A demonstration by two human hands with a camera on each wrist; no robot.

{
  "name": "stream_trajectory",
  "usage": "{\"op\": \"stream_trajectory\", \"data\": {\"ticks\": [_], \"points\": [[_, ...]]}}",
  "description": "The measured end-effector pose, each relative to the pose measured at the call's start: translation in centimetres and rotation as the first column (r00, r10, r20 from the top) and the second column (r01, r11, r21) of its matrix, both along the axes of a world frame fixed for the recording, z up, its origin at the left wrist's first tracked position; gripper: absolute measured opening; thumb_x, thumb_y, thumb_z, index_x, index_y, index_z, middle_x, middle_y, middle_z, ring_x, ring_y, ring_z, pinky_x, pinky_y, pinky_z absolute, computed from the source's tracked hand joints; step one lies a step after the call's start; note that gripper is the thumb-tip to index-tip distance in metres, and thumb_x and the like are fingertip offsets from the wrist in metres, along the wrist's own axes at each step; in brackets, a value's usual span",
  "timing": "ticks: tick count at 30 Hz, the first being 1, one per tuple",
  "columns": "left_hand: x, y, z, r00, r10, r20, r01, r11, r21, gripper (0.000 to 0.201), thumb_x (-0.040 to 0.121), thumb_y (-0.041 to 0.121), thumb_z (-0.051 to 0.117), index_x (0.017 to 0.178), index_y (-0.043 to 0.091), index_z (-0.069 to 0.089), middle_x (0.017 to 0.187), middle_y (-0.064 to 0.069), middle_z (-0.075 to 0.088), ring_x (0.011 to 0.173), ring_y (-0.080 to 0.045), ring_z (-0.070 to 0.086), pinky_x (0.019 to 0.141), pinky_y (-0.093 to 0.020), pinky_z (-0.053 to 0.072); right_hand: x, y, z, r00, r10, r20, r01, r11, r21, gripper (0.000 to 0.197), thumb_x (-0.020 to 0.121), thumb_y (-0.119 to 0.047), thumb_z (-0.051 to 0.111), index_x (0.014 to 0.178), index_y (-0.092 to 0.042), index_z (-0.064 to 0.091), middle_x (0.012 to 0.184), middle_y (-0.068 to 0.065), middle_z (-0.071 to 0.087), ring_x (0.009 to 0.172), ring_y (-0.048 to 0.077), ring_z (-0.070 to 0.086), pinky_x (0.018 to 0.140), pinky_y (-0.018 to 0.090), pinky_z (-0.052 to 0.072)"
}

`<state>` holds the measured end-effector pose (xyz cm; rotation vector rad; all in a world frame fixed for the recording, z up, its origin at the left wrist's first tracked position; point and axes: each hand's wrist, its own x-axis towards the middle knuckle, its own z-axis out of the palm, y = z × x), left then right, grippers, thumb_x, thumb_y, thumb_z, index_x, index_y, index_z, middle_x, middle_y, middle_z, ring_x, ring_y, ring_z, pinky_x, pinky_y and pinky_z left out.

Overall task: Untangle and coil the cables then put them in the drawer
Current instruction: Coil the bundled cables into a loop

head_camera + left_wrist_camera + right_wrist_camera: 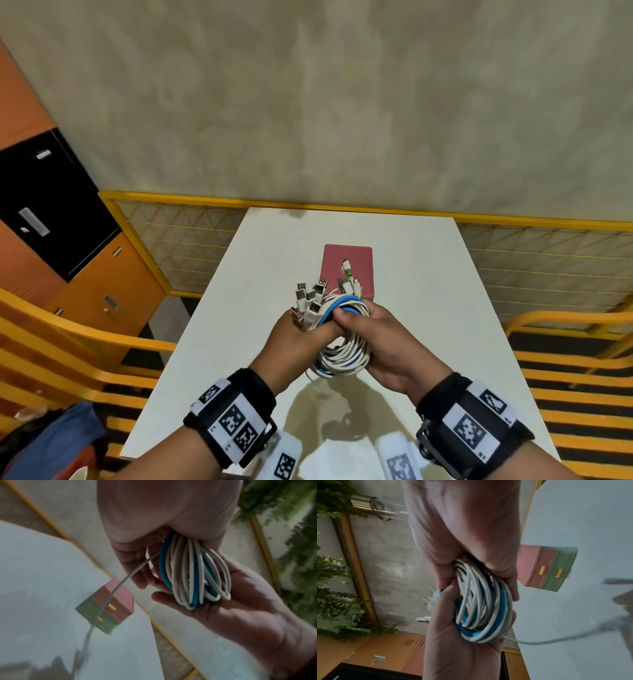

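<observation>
A coil of white and blue cables (342, 353) hangs above the white table (428, 308), held between both hands. My left hand (305, 330) grips its left side, where several USB plugs (310, 296) stick up. My right hand (366, 330) grips the right side, thumb pressed on the blue strand. In the left wrist view the coil (192, 572) hangs from the curled left hand (154, 520) onto the right palm (240, 615). One loose white end (539, 641) trails toward the table. The small pink and green drawer box (347, 267) stands just beyond the hands, drawers closed (546, 568).
A yellow mesh railing (178, 240) runs behind the table. Orange and black lockers (68, 222) stand at the left, and orange slatted benches (565, 377) flank both sides. A blue bag (58, 442) lies at the lower left. Green plants (334, 601) hang on the wall.
</observation>
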<state>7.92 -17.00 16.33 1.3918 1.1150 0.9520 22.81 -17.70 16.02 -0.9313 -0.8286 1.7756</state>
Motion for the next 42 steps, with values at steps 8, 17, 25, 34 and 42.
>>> {"op": "stream_trajectory", "data": {"ticks": [8, 17, 25, 34, 42], "points": [[0.2, -0.4, -1.4, 0.958, -0.044, 0.282, 0.137, 0.938, -0.319, 0.031, 0.081, 0.013, 0.068, 0.111, 0.021, 0.070, 0.102, -0.006, 0.074, 0.096, -0.022, 0.070, 0.078, -0.037, 0.054, -0.1, 0.5, 0.2, 0.995, 0.024, 0.099, -0.020, 0.999, -0.044, 0.026, 0.099, -0.011, 0.052, 0.120, -0.001, 0.062, 0.116, 0.021, 0.071, 0.103, 0.030, 0.069, 0.089, 0.039, 0.056], [1.1, -0.5, -3.7, 0.834, 0.237, 0.499, 0.074, 0.847, -0.526, 0.043, 0.082, 0.018, 0.065, 0.122, 0.003, 0.064, 0.113, -0.022, 0.071, 0.096, -0.032, 0.072, 0.073, -0.041, 0.059, -0.1, 1.7, 0.1, 0.922, 0.138, 0.362, -0.121, 0.990, -0.069, 0.107, 0.066, -0.068, 0.074, 0.153, -0.029, 0.026, 0.147, -0.004, 0.050, 0.130, 0.015, 0.054, 0.112, 0.043, 0.041], [0.7, 1.4, -3.9, 0.712, 0.321, 0.624, 0.094, 0.838, -0.538, 0.037, 0.084, 0.024, 0.062, 0.115, 0.005, 0.069, 0.112, -0.019, 0.070, 0.092, -0.029, 0.072, 0.074, -0.041, 0.059, 0.1, 2.1, 1.9, 0.878, 0.073, 0.474, -0.071, 0.997, -0.022, 0.084, 0.072, -0.081, 0.055, 0.140, -0.032, 0.048, 0.140, -0.008, 0.058, 0.130, 0.013, 0.053, 0.110, 0.047, 0.039], [1.0, 0.8, -4.1, 0.711, 0.229, 0.665, 0.219, 0.827, -0.517, 0.032, 0.088, 0.020, 0.057, 0.110, 0.003, 0.072, 0.108, -0.018, 0.072, 0.094, -0.029, 0.072, 0.083, -0.041, 0.058, 0.6, 1.1, 1.4, 0.871, 0.153, 0.468, -0.119, 0.988, -0.100, 0.054, 0.096, -0.065, 0.027, 0.125, -0.035, 0.061, 0.122, -0.011, 0.070, 0.118, 0.004, 0.061, 0.116, 0.042, 0.033], [1.1, 1.3, -4.8, 0.681, 0.313, 0.662, 0.133, 0.836, -0.532, 0.041, 0.085, 0.020, 0.062, 0.122, 0.003, 0.065, 0.117, -0.020, 0.069, 0.101, -0.031, 0.069, 0.088, -0.046, 0.056, 1.0, 0.3, 1.2, 0.885, 0.105, 0.454, -0.076, 0.994, -0.081, 0.043, 0.100, -0.058, 0.021, 0.129, -0.044, 0.050, 0.106, -0.037, 0.055, 0.083, -0.033, 0.050, 0.084, 0.007, 0.036]]}}
